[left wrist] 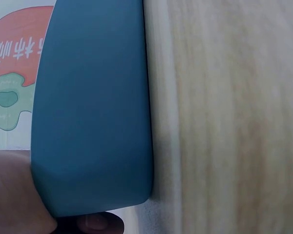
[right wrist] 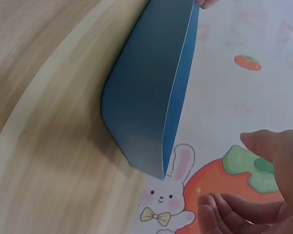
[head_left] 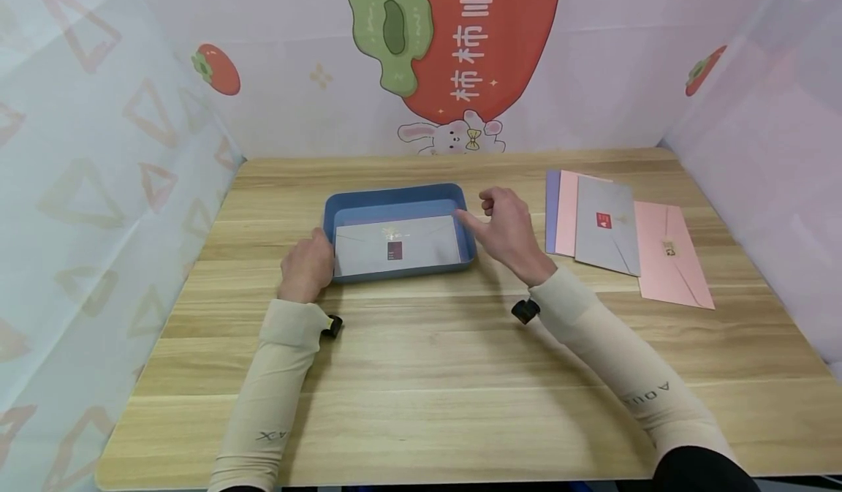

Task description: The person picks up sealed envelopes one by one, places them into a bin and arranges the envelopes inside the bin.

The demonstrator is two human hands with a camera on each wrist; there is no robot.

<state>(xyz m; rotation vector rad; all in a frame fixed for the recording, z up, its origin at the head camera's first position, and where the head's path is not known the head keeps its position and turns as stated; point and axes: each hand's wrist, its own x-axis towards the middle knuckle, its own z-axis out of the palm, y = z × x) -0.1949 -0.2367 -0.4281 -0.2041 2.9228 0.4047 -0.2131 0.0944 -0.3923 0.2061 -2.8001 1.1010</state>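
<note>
A shallow blue tray (head_left: 395, 198) with rounded corners sits on the wooden table, and a white envelope (head_left: 362, 251) with a dark square seal lies inside it. My left hand (head_left: 307, 265) grips the tray's left end; in the left wrist view the thumb is at the rim and a fingertip (left wrist: 95, 222) shows past the tray's corner. Off the tray's right end hovers my right hand (head_left: 506, 229), thumb stretched toward the rim and the other fingers loosely bent. It holds nothing, and in the right wrist view a gap separates it from the tray wall (right wrist: 141, 87).
To the right, several envelopes overlap on the table (head_left: 421, 382): a purple one (head_left: 551, 214), a pink one (head_left: 567, 218), a grey one (head_left: 601, 247) with a red seal, and another pink one (head_left: 677, 265). Printed cloth walls (head_left: 283, 104) enclose the back and sides.
</note>
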